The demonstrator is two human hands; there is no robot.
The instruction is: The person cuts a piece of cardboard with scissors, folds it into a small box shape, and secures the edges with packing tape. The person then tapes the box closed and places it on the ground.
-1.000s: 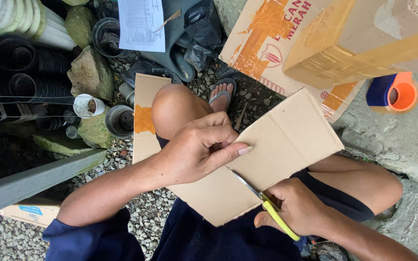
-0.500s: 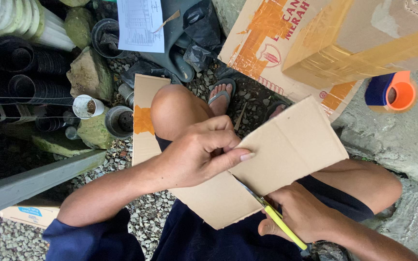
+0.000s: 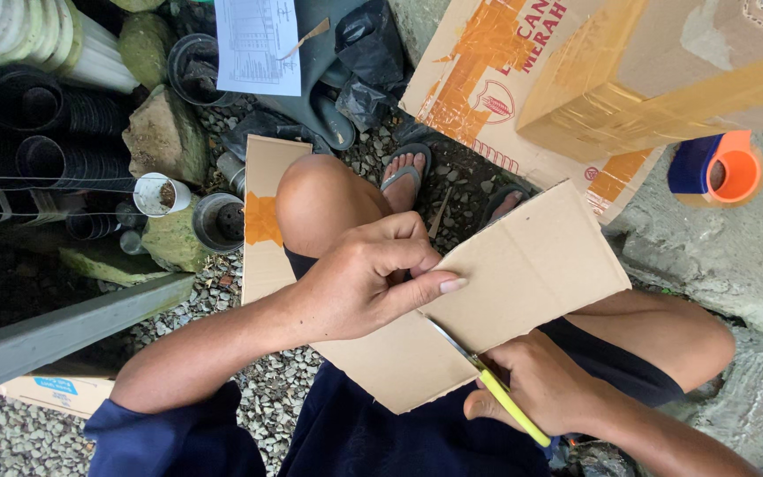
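A flat brown cardboard piece [image 3: 523, 274] rests across my lap, tilted up to the right. My left hand [image 3: 368, 278] grips its left edge, thumb stretched over the top face. My right hand [image 3: 545, 384] holds yellow-handled scissors [image 3: 509, 402] at the cardboard's lower edge, and the metal blades [image 3: 452, 343] are inside a cut running up toward my left thumb. Both bare knees show under the cardboard, and my feet in sandals [image 3: 404, 168] rest on gravel.
A large taped cardboard box [image 3: 655, 75] stands at the upper right beside an orange and blue tape dispenser [image 3: 721, 168]. Another cardboard sheet [image 3: 262, 221] lies by my left knee. Black pots [image 3: 37, 132], stones, a white cup [image 3: 159, 194] and a paper sheet [image 3: 258, 40] crowd the left.
The scissors have pulled back a little toward me along the cut, and my right hand has shifted down and right. My left hand keeps its grip on the cardboard.
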